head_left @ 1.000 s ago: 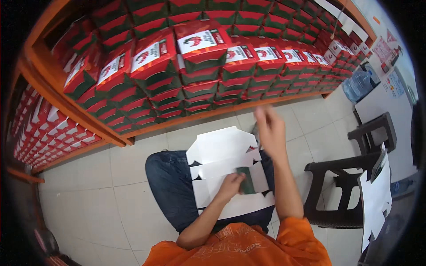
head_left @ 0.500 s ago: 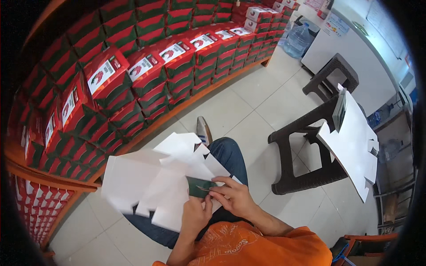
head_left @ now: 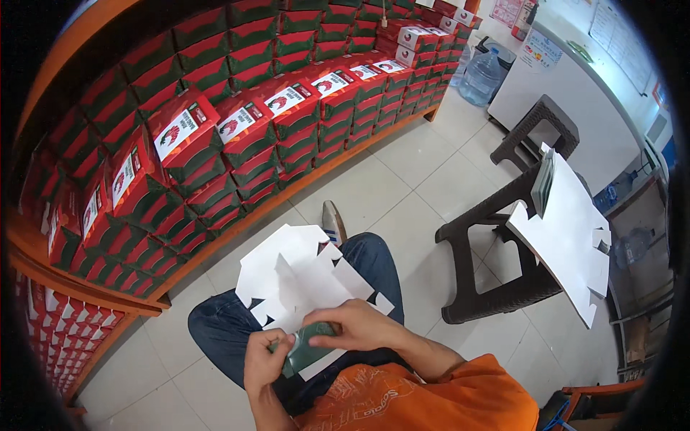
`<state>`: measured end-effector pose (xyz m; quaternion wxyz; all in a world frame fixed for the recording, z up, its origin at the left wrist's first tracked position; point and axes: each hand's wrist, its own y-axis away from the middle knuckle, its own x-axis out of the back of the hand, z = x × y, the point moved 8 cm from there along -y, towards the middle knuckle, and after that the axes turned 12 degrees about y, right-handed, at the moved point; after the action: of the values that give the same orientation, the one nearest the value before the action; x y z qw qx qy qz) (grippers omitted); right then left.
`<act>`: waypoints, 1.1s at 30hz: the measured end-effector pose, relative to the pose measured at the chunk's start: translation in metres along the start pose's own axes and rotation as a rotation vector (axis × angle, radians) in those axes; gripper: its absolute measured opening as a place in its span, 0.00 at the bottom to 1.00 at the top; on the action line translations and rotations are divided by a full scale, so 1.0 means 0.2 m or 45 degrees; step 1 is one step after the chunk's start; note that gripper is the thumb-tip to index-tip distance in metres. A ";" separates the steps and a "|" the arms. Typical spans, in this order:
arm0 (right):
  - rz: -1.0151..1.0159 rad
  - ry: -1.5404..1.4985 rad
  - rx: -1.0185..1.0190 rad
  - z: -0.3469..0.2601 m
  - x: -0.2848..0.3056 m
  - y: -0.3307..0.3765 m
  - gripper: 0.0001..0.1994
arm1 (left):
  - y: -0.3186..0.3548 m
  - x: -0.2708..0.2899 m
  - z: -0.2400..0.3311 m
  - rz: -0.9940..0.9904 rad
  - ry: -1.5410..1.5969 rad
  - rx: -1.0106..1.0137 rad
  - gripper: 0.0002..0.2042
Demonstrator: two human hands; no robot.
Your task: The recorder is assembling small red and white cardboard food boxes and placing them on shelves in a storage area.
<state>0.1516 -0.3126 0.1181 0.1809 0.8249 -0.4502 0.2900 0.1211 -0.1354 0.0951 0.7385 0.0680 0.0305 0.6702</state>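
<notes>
A tiled floor extends beneath a wooden shelf unit, which carries rows of stacked red-and-green boxes. The upper front boxes bear white labels. To the right of the shelf unit stands a dark stool; white cardboard sheets rest on it and overhang its near edge. A thin greyish-green stack lies along the far left edge of these sheets.

A creased white blank with notched edges lies across the seated person's legs. The green piece is located above the blank's near edge; contact between the two cannot be determined.

Left hand: grip closed, thumb uppermost, holding the left end of the green piece. Right hand: grip nearly closed, thumb and fingers pinching the right end. A small pale patch is visible on the green piece beside the left thumb.
</notes>
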 end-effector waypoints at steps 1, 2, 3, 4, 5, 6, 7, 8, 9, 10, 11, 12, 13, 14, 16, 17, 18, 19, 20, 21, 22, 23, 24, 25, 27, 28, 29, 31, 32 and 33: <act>0.011 0.023 -0.055 0.01 -0.02 0.00 0.17 | 0.02 -0.01 -0.02 -0.040 -0.008 0.037 0.11; 0.134 -0.065 -0.311 0.11 -0.02 -0.01 0.18 | 0.01 -0.02 -0.05 -0.040 0.098 -0.032 0.11; 0.112 -0.068 -0.309 0.11 -0.04 -0.01 0.18 | 0.01 -0.01 -0.07 -0.023 0.102 -0.020 0.11; 0.066 -0.113 -0.074 0.04 -0.07 -0.03 0.19 | 0.00 0.00 -0.09 -0.048 0.229 0.005 0.11; 0.022 -0.161 0.160 -0.03 -0.09 -0.03 0.20 | -0.01 0.02 -0.11 -0.073 0.356 0.028 0.12; -0.221 -0.152 0.134 -0.08 -0.10 -0.03 0.21 | -0.03 0.02 -0.12 -0.288 0.486 0.104 0.08; -0.235 -0.155 0.129 -0.07 -0.09 -0.03 0.21 | -0.03 0.05 -0.11 -0.279 0.494 0.114 0.08; -0.126 0.076 0.255 -0.09 -0.06 -0.03 0.24 | -0.02 0.02 -0.01 -0.420 0.414 0.011 0.05; -0.022 0.303 0.384 -0.11 -0.02 -0.01 0.26 | 0.02 -0.01 0.05 -0.552 0.334 -0.089 0.04; -0.228 0.137 0.163 -0.03 0.01 -0.02 0.34 | 0.05 0.03 0.11 -0.614 0.201 -0.389 0.07; -0.255 0.138 0.167 0.02 0.08 0.01 0.34 | 0.08 0.12 0.11 -0.592 0.213 -0.382 0.07; -0.041 0.483 0.176 0.09 0.19 0.01 0.38 | 0.11 0.23 0.08 -0.546 0.160 -0.208 0.07; 0.189 0.824 0.189 0.11 0.27 0.00 0.42 | 0.14 0.30 0.05 -0.504 0.107 -0.037 0.08; 0.171 0.816 0.200 0.04 0.23 -0.03 0.42 | 0.14 0.27 0.08 -0.502 -0.058 -0.009 0.07; 0.288 0.728 0.283 -0.23 0.13 -0.07 0.43 | 0.10 0.12 0.12 -0.347 -0.125 0.027 0.07; 0.252 0.752 0.359 -0.34 0.06 -0.07 0.46 | 0.07 0.06 0.15 -0.218 -0.198 0.044 0.06; 0.204 0.614 0.448 -0.39 -0.03 -0.07 0.47 | 0.03 0.04 0.13 -0.081 -0.179 0.022 0.09; 0.150 0.476 0.532 -0.42 -0.09 -0.06 0.48 | 0.01 0.04 0.10 0.058 -0.157 0.000 0.12; 0.118 0.453 0.557 -0.42 -0.13 -0.06 0.48 | 0.00 0.03 0.12 0.098 -0.158 0.023 0.12; 0.088 0.307 0.385 -0.33 -0.16 -0.08 0.49 | -0.01 0.00 0.12 0.030 0.408 0.099 0.16; 0.057 0.171 0.216 -0.25 -0.17 -0.10 0.50 | -0.01 -0.02 0.12 -0.033 0.977 0.151 0.20; 0.030 0.158 0.228 -0.21 -0.16 -0.10 0.50 | 0.00 0.02 0.10 -0.001 0.981 0.156 0.20; 0.129 0.082 0.217 -0.16 -0.08 -0.09 0.48 | 0.03 0.00 0.12 -0.276 0.707 0.002 0.21; 0.228 0.007 0.203 -0.11 -0.02 -0.09 0.46 | 0.08 -0.04 0.11 -0.545 0.425 -0.147 0.23; 0.046 -0.147 0.388 -0.12 0.04 -0.06 0.40 | 0.09 -0.03 0.04 -0.446 0.006 -0.304 0.14; -0.091 -0.302 0.560 -0.17 0.05 -0.02 0.34 | 0.08 0.03 -0.14 -0.378 0.182 0.104 0.11; -0.108 -0.312 0.536 -0.18 0.05 -0.02 0.34 | 0.10 0.06 -0.30 -0.302 0.352 0.516 0.08; -0.249 -0.242 0.707 -0.29 0.00 0.02 0.27 | 0.06 0.04 -0.24 -0.360 0.372 0.537 0.06; -0.145 -0.122 0.661 -0.31 -0.05 0.00 0.19 | 0.06 0.02 -0.27 -0.454 0.397 0.541 0.07; -0.157 -0.128 0.641 -0.32 -0.09 0.00 0.19 | 0.07 0.00 -0.31 -0.550 0.424 0.543 0.07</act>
<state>0.1226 -0.2649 0.1557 -0.0353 0.8833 -0.3210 0.3399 0.0986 -0.1310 0.0348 0.8173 0.1026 0.3036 0.4789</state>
